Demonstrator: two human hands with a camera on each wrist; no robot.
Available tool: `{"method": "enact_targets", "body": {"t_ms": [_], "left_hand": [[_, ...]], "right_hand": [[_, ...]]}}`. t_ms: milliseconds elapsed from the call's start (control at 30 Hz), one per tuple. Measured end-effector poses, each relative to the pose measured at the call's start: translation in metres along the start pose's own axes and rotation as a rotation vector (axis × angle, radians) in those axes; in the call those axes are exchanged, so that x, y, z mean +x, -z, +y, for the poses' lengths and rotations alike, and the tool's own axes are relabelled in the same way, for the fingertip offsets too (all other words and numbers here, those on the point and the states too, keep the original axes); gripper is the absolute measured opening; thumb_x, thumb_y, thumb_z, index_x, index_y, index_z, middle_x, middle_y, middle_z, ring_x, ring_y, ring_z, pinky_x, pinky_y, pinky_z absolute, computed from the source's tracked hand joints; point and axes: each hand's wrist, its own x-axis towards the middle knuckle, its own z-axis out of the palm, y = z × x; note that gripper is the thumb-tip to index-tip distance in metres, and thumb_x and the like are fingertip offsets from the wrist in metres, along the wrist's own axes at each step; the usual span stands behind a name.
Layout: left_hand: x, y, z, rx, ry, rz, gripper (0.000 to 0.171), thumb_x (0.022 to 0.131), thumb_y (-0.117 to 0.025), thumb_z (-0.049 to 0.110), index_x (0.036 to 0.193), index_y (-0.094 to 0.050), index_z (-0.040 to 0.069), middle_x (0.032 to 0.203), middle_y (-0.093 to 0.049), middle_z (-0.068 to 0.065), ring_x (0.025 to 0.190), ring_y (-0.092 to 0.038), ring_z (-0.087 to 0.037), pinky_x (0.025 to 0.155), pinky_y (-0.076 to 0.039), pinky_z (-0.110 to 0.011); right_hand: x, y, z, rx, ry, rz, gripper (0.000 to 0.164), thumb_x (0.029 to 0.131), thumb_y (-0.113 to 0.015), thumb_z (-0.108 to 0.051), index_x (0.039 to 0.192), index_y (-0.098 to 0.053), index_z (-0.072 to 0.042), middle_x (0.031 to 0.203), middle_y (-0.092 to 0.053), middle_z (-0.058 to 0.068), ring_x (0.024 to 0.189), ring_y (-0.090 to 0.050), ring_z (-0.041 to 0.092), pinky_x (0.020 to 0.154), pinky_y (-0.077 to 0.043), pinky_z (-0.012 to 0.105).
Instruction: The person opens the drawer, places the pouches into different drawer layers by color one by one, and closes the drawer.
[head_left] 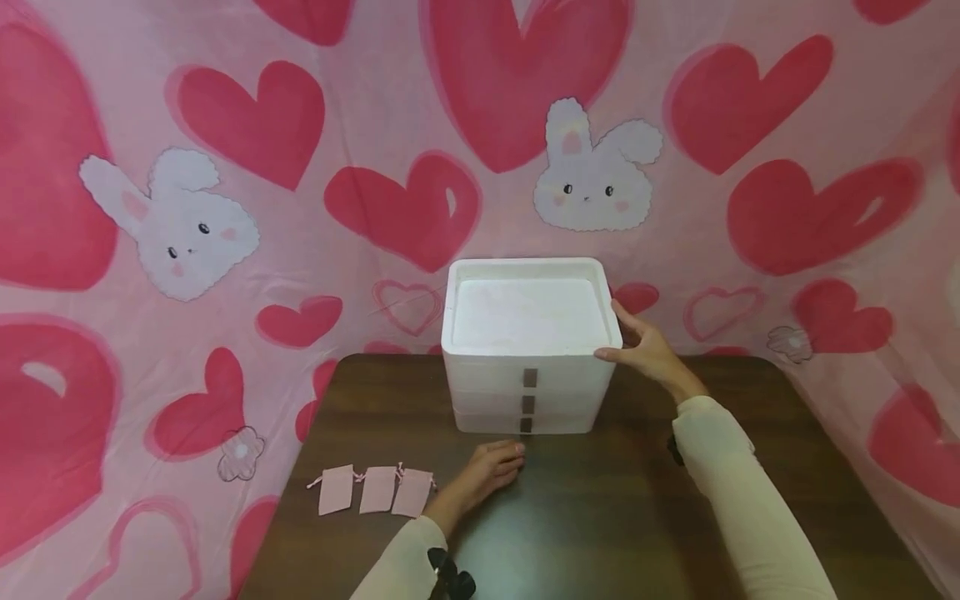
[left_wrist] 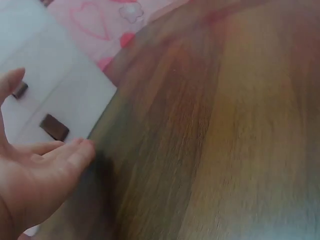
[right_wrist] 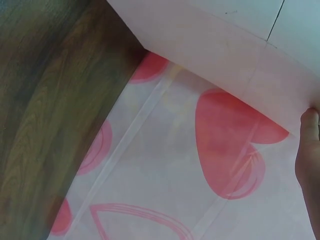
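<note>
A white plastic drawer unit [head_left: 528, 312] with a shallow recessed top stands at the back of the dark wooden table. Three small brown pulls [head_left: 529, 378] line its front, one per drawer. My right hand [head_left: 647, 354] rests on the unit's upper right edge, thumb at the front corner and fingers spread along the side. In front of the unit, my left hand [head_left: 491, 468] is low over the table, palm towards the drawers. The left wrist view has its relaxed fingers [left_wrist: 75, 152] close below the lowest pull [left_wrist: 54, 127], with nothing held.
Three small pink drawstring pouches [head_left: 335, 490] lie in a row on the table [head_left: 600, 517], left of my left forearm. A pink cloth [head_left: 405, 108] with hearts and rabbit faces hangs right behind the table and along its sides.
</note>
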Motion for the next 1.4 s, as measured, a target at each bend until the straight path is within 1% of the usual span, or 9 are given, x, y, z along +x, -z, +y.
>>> {"method": "enact_targets", "body": {"t_ms": [100,267,433,533,633,900,1133,1233,1400], "left_hand": [[0.007,-0.002,-0.006,-0.101,0.031,0.005,0.072,0.101,-0.054,0.031,0.152,-0.028,-0.013,0.156,-0.037,-0.035,0.148,-0.037,-0.046,0.124,-0.031,-0.057],[0.013,-0.001,-0.011,-0.237,0.053,-0.047,0.080,0.105,-0.044,0.042,0.158,-0.010,-0.008,0.161,-0.025,-0.037,0.153,-0.026,-0.048,0.128,-0.022,-0.056],[0.021,0.002,-0.013,-0.326,0.072,-0.101,0.084,0.105,-0.038,0.050,0.161,-0.004,-0.004,0.164,-0.024,-0.033,0.153,-0.027,-0.047,0.127,-0.029,-0.053],[0.027,0.003,-0.015,-0.327,0.091,-0.119,0.085,0.105,-0.039,0.052,0.160,-0.008,-0.004,0.163,-0.027,-0.032,0.151,-0.033,-0.045,0.122,-0.038,-0.049],[0.033,0.002,-0.017,-0.314,0.110,-0.125,0.086,0.104,-0.041,0.052,0.159,-0.012,-0.006,0.162,-0.031,-0.031,0.149,-0.038,-0.043,0.116,-0.045,-0.043],[0.044,0.005,-0.017,-0.316,0.126,-0.114,0.082,0.103,-0.044,0.050,0.156,-0.021,-0.009,0.160,-0.034,-0.031,0.148,-0.042,-0.040,0.114,-0.046,-0.038],[0.053,0.011,-0.014,-0.335,0.155,-0.172,0.072,0.104,-0.041,0.046,0.151,-0.032,-0.008,0.156,-0.043,-0.028,0.137,-0.055,-0.030,0.107,-0.050,-0.033],[0.056,0.010,-0.014,-0.324,0.161,-0.189,0.069,0.105,-0.042,0.045,0.148,-0.037,-0.008,0.148,-0.053,-0.025,0.129,-0.061,-0.026,0.104,-0.053,-0.032],[0.061,0.003,-0.013,-0.298,0.165,-0.188,0.061,0.104,-0.045,0.045,0.134,-0.051,-0.008,0.123,-0.070,-0.013,0.117,-0.069,-0.021,0.101,-0.056,-0.032]], "right_hand": [[0.003,-0.005,0.000,0.028,0.009,-0.010,0.100,0.088,-0.078,-0.010,0.162,-0.012,-0.014,0.171,-0.016,0.009,0.151,-0.033,0.037,0.106,-0.043,0.014],[0.007,-0.011,-0.002,0.037,0.003,-0.016,0.100,0.087,-0.079,-0.011,0.162,-0.013,-0.014,0.171,-0.016,0.008,0.151,-0.034,0.037,0.111,-0.043,0.025],[0.007,-0.011,-0.001,0.068,0.014,-0.020,0.102,0.086,-0.080,-0.006,0.162,-0.012,-0.011,0.171,-0.016,0.012,0.150,-0.034,0.039,0.104,-0.045,0.015],[0.005,-0.010,-0.001,0.086,0.021,-0.019,0.102,0.086,-0.080,-0.005,0.162,-0.012,-0.010,0.171,-0.016,0.014,0.149,-0.034,0.040,0.100,-0.046,0.009],[0.004,-0.011,0.000,0.090,0.028,-0.008,0.102,0.085,-0.080,-0.005,0.162,-0.013,-0.009,0.170,-0.016,0.015,0.149,-0.034,0.041,0.100,-0.046,0.010],[0.006,-0.014,0.003,0.123,0.033,-0.009,0.103,0.083,-0.080,-0.001,0.162,-0.014,-0.009,0.171,-0.014,0.013,0.149,-0.033,0.039,0.099,-0.047,0.009],[0.004,-0.013,0.001,0.123,0.033,-0.015,0.103,0.084,-0.081,-0.004,0.162,-0.013,-0.009,0.171,-0.015,0.013,0.151,-0.031,0.040,0.102,-0.046,0.012],[0.003,-0.010,0.002,0.130,0.026,-0.013,0.104,0.084,-0.080,-0.003,0.162,-0.012,-0.010,0.171,-0.013,0.012,0.152,-0.029,0.039,0.102,-0.045,0.010],[0.002,-0.003,0.004,0.140,0.019,0.003,0.104,0.084,-0.080,0.000,0.162,-0.012,-0.009,0.171,-0.014,0.012,0.151,-0.028,0.038,0.100,-0.045,0.008]]}}
